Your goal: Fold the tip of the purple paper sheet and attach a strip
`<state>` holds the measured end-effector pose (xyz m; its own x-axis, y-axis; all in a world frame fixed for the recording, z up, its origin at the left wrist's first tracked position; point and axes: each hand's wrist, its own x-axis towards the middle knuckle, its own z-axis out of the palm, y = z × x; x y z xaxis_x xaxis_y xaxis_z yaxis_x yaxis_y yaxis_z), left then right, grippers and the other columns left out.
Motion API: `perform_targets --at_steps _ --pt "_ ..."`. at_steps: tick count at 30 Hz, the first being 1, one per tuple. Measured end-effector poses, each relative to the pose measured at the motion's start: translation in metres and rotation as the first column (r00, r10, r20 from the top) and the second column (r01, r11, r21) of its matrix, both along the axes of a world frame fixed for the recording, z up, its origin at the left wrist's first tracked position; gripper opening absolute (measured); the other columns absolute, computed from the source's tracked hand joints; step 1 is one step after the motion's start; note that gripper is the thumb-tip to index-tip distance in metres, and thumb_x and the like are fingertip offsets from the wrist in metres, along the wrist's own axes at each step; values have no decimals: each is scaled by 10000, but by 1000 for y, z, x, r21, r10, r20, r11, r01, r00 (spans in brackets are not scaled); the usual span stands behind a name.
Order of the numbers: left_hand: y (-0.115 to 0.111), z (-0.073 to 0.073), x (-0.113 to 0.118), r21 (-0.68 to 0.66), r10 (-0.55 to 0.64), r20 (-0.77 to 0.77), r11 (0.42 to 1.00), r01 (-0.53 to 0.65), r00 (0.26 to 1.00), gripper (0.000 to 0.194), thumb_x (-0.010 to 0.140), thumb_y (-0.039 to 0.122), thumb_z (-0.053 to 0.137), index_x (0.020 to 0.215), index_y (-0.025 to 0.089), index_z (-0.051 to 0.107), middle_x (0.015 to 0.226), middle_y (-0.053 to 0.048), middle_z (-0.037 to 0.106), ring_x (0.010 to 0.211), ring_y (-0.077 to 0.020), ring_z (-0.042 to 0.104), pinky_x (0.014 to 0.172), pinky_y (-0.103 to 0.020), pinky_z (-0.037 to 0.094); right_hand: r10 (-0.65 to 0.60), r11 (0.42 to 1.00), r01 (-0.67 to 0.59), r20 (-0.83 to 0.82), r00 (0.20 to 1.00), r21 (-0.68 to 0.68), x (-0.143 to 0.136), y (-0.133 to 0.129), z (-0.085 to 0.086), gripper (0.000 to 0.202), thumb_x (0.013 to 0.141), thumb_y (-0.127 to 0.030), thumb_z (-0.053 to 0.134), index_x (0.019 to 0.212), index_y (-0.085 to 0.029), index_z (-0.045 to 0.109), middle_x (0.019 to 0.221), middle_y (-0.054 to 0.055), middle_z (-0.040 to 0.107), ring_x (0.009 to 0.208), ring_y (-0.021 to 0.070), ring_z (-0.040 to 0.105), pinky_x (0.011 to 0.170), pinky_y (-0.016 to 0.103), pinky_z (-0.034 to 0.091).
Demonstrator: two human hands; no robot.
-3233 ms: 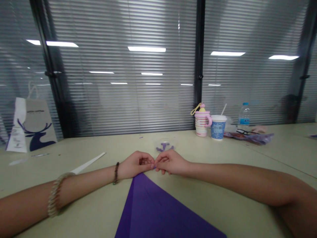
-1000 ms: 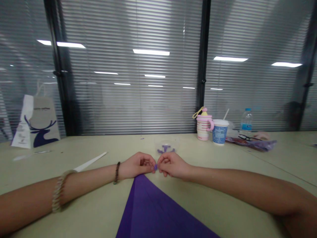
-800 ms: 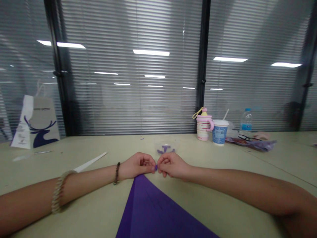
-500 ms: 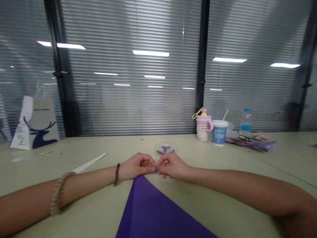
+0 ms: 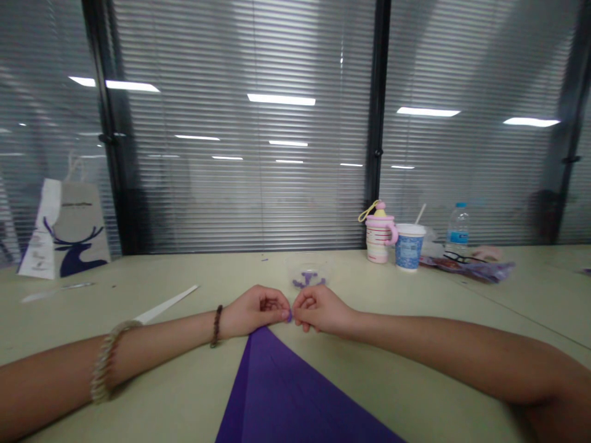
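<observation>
A large purple paper sheet [image 5: 286, 394] lies on the pale table [image 5: 415, 344], its far corner pointing away from me. My left hand [image 5: 253, 309] and my right hand [image 5: 318, 307] meet at that corner, fingertips pinched together on the small curled purple tip [image 5: 289, 316]. Both forearms rest along the table. Beaded bracelets circle my left wrist and forearm.
A clear round container with purple pieces [image 5: 308, 275] sits just beyond my hands. At the back right stand a pink mug [image 5: 379, 232], a blue paper cup [image 5: 409, 246], a water bottle [image 5: 458, 229] and glasses. A white paper strip [image 5: 166, 303] and a deer-print bag [image 5: 64, 231] are on the left.
Both hands stay pinched on the purple corner and shift only slightly; the view moved a little since the earliest frame.
</observation>
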<state>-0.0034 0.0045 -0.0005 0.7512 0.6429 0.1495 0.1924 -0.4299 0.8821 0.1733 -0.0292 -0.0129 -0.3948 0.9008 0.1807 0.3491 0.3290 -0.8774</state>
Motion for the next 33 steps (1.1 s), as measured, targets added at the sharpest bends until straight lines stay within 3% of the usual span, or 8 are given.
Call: perform_targets --at_steps 17,28,33 --pt "-1 1 0 85 -93 -63 991 98 994 236 755 312 500 753 78 474 622 15 469 549 -24 374 503 -124 271 82 997 -83 -93 992 -6 0 2 -2 123 607 -154 532 716 -97 516 577 11 522 442 45 460 422 158 368" --pt "0 0 0 77 -55 -110 995 64 992 293 720 374 526 745 89 460 587 28 425 514 -27 331 479 -138 245 0 1000 1 -41 999 23 -2 -2 1 78 610 -104 488 688 -110 483 535 -6 497 404 43 449 353 128 317" --pt "-9 4 -3 279 -50 -229 953 115 972 294 676 363 578 802 115 485 618 35 415 553 -35 349 498 -134 269 0 994 7 -70 998 106 -1 -5 5 67 645 -162 494 683 -111 471 512 -11 479 402 47 446 368 140 338"
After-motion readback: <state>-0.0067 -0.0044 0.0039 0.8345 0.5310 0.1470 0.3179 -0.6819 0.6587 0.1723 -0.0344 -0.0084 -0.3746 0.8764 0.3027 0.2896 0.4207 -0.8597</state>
